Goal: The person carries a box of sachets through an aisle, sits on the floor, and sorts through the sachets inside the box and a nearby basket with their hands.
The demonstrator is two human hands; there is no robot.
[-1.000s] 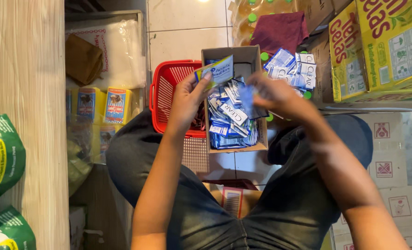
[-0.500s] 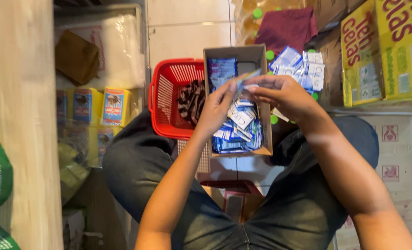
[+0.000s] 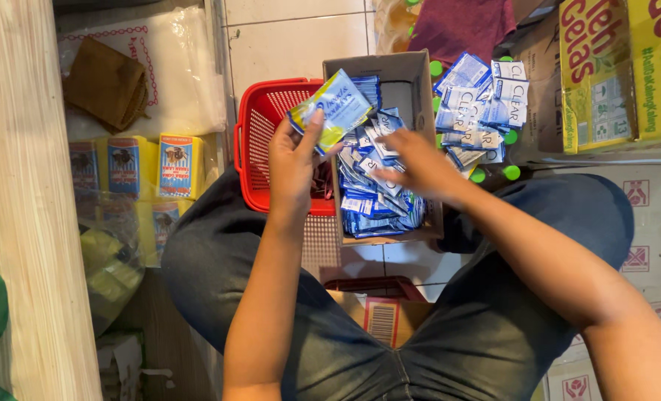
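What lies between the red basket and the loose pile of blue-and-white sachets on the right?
The head view shows an open cardboard box of blue sachets between the red basket and the sachet pile.

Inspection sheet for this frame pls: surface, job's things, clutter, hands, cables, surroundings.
Surface: tiled floor.
Job's things: cardboard box full of blue sachets; blue-and-yellow sachet held up.
Clutter: red basket; loose sachet pile; yellow packs.
Hands: left hand grips the blue-and-yellow sachet; right hand rests in the box on the sachets.
Cables: nothing seen.
Surroundings: yellow cartons, maroon cloth, wooden panel.
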